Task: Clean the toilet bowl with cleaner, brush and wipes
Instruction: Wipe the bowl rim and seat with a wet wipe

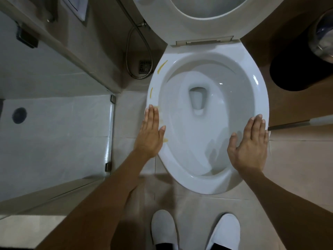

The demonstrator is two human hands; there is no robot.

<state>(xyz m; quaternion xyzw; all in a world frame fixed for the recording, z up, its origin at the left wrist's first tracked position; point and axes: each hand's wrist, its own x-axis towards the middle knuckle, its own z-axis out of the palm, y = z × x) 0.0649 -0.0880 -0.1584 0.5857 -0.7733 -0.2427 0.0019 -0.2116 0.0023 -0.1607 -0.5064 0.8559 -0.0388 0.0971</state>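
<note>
1. The left hand (150, 133) lies flat, palm down, fingers together pointing to 12 o'clock, thumb spread toward 1 o'clock, holding nothing.
2. The right hand (251, 144) mirrors it, palm down, empty, thumb out toward 11 o'clock.
3. Both bare forearms reach in from 6 o'clock, converging upward.

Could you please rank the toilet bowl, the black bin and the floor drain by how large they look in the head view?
1. toilet bowl
2. black bin, partly cut off at the frame edge
3. floor drain
</note>
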